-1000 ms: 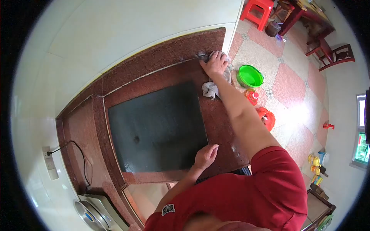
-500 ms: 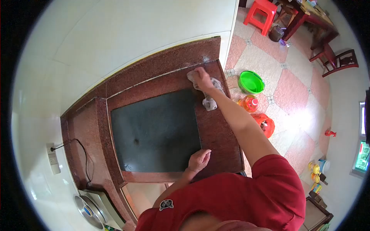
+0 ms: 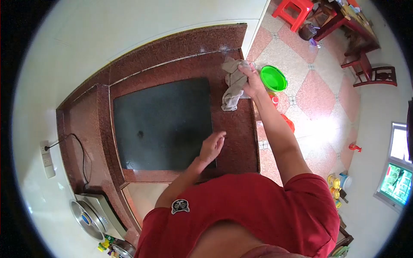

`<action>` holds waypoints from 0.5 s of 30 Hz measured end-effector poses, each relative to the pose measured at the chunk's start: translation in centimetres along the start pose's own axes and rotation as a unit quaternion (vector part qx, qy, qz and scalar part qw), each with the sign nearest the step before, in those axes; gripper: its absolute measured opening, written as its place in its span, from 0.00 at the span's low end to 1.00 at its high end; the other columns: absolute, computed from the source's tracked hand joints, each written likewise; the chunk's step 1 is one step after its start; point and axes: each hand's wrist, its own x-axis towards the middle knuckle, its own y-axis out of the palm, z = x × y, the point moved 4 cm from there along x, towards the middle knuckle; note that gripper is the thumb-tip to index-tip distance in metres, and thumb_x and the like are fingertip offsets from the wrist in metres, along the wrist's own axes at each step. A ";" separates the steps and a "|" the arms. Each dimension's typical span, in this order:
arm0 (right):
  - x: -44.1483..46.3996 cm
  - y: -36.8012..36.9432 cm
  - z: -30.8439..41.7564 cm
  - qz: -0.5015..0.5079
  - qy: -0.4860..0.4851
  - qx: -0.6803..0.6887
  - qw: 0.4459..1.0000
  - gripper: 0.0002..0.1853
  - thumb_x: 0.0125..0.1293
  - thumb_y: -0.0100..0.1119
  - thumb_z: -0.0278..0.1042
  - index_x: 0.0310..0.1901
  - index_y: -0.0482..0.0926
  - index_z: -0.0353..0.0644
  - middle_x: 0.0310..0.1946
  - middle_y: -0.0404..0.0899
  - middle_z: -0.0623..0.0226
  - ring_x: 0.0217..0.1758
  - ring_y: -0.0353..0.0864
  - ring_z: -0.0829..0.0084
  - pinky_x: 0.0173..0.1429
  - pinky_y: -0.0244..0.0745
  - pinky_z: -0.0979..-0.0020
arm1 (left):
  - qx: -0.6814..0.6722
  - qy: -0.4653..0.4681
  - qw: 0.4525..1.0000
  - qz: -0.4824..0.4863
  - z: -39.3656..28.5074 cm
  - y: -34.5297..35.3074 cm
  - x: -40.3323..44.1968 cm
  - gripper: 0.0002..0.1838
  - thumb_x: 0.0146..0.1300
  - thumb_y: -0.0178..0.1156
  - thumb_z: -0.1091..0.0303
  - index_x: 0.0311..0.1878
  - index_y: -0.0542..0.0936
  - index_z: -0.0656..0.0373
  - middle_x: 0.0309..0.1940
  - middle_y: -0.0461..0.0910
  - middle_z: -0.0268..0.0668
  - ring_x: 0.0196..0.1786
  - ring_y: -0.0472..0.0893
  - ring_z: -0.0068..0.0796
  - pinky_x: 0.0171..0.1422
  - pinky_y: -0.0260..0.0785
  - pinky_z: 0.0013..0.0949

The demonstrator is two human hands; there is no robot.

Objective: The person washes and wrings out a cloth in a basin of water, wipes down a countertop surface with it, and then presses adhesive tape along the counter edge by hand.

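My right hand (image 3: 253,81) grips a crumpled greyish cloth (image 3: 234,88) at the far right corner of the reddish-brown stone counter (image 3: 234,146). The cloth hangs down from my fingers, its lower end against or just above the stone. My left hand (image 3: 212,147) is over the right edge of a dark flat panel (image 3: 165,124) in the counter. Its fingers are curled together, with nothing visible in them. Whether that hand touches the surface I cannot tell.
On the tiled floor right of the counter stand a green basin (image 3: 273,78) and a partly hidden red-capped bottle (image 3: 274,100). A red stool (image 3: 294,12) and wooden chair (image 3: 374,76) are farther off. A metal cooker (image 3: 88,218) and black cord (image 3: 81,155) are at left.
My right hand has lifted and drawn the cloth toward the counter's right edge, where it was bunched on the stone. My left hand has moved forward. The whole view has shifted slightly.
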 end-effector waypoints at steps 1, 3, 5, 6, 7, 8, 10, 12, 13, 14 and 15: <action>-0.4 0.1 0.2 0.013 0.012 0.006 1.000 0.16 0.60 0.64 0.22 0.49 0.75 0.46 0.44 0.82 0.65 0.50 0.82 0.65 0.57 0.79 0.60 | -0.023 -0.003 0.999 -0.024 0.3 0.0 1.4 0.12 0.65 0.60 0.72 0.52 0.79 0.56 0.32 0.79 0.38 0.34 0.82 0.36 0.37 0.76 0.34; -1.1 0.4 0.0 0.054 0.073 0.048 0.995 0.14 0.63 0.61 0.26 0.49 0.74 0.46 0.46 0.81 0.64 0.53 0.81 0.65 0.59 0.77 0.59 | -0.162 -0.113 0.978 -0.072 3.7 1.4 3.6 0.17 0.66 0.61 0.71 0.58 0.76 0.57 0.38 0.80 0.36 0.40 0.81 0.27 0.42 0.75 0.31; -2.2 1.2 -0.2 0.094 0.100 0.071 0.988 0.12 0.65 0.59 0.29 0.49 0.74 0.46 0.47 0.80 0.64 0.55 0.80 0.65 0.61 0.75 0.58 | -0.228 -0.117 0.954 -0.156 1.6 -0.4 7.9 0.22 0.67 0.62 0.67 0.62 0.73 0.61 0.46 0.79 0.34 0.48 0.78 0.22 0.50 0.74 0.31; -3.2 2.0 -0.4 0.115 0.097 0.072 0.986 0.11 0.66 0.58 0.30 0.49 0.73 0.46 0.48 0.80 0.64 0.55 0.79 0.65 0.61 0.75 0.58 | -0.290 -0.128 0.933 -0.169 1.5 -0.7 9.8 0.22 0.67 0.62 0.67 0.62 0.73 0.62 0.49 0.78 0.34 0.50 0.78 0.22 0.54 0.72 0.31; -3.9 2.5 -0.6 0.136 0.093 0.075 0.984 0.10 0.67 0.57 0.31 0.49 0.73 0.46 0.48 0.80 0.64 0.55 0.79 0.65 0.62 0.74 0.57 | -0.351 -0.139 0.908 -0.181 1.5 -1.0 11.6 0.23 0.67 0.62 0.66 0.62 0.72 0.64 0.52 0.78 0.34 0.52 0.77 0.22 0.57 0.70 0.31; -4.0 2.2 -1.0 0.147 0.092 0.056 0.983 0.11 0.67 0.57 0.32 0.50 0.73 0.46 0.49 0.79 0.62 0.57 0.78 0.63 0.63 0.73 0.56 | -0.409 -0.151 0.890 -0.135 0.6 -1.7 13.0 0.23 0.67 0.62 0.67 0.62 0.72 0.64 0.52 0.78 0.33 0.52 0.77 0.22 0.58 0.70 0.30; -4.2 1.7 -1.8 0.170 0.087 0.020 0.981 0.11 0.68 0.56 0.34 0.51 0.73 0.47 0.52 0.78 0.58 0.59 0.77 0.60 0.65 0.72 0.53 | -0.518 -0.171 0.837 -0.038 -0.9 -3.3 15.2 0.22 0.67 0.62 0.67 0.62 0.73 0.64 0.51 0.79 0.33 0.53 0.77 0.22 0.61 0.68 0.30; -5.2 2.1 -1.4 0.178 0.088 -0.020 0.980 0.11 0.69 0.55 0.34 0.50 0.72 0.45 0.53 0.77 0.60 0.58 0.77 0.63 0.63 0.73 0.57 | -0.493 -0.159 0.854 -0.047 0.7 -3.3 15.7 0.16 0.66 0.62 0.71 0.57 0.76 0.62 0.49 0.80 0.33 0.52 0.77 0.21 0.59 0.69 0.29; -5.7 2.5 -1.0 0.188 0.087 -0.020 0.978 0.11 0.69 0.55 0.34 0.51 0.72 0.45 0.52 0.77 0.61 0.57 0.77 0.64 0.63 0.73 0.58 | -0.476 -0.157 0.863 -0.059 -0.1 -4.2 15.8 0.14 0.66 0.62 0.73 0.54 0.77 0.61 0.48 0.80 0.33 0.52 0.77 0.20 0.59 0.69 0.28; -6.1 2.7 -0.9 0.196 0.087 -0.019 0.977 0.11 0.70 0.54 0.34 0.51 0.72 0.44 0.52 0.77 0.61 0.57 0.77 0.65 0.63 0.74 0.58 | -0.459 -0.156 0.872 -0.072 -0.5 -4.8 15.9 0.12 0.66 0.61 0.74 0.52 0.77 0.60 0.46 0.81 0.32 0.51 0.77 0.20 0.59 0.69 0.28; -6.2 2.2 -1.0 0.178 0.092 -0.068 0.977 0.10 0.69 0.56 0.33 0.49 0.73 0.44 0.52 0.77 0.62 0.56 0.77 0.67 0.61 0.74 0.61 | -0.498 -0.126 0.854 -0.084 -0.6 -5.1 16.4 0.07 0.66 0.60 0.77 0.46 0.77 0.59 0.43 0.80 0.30 0.48 0.77 0.18 0.56 0.69 0.27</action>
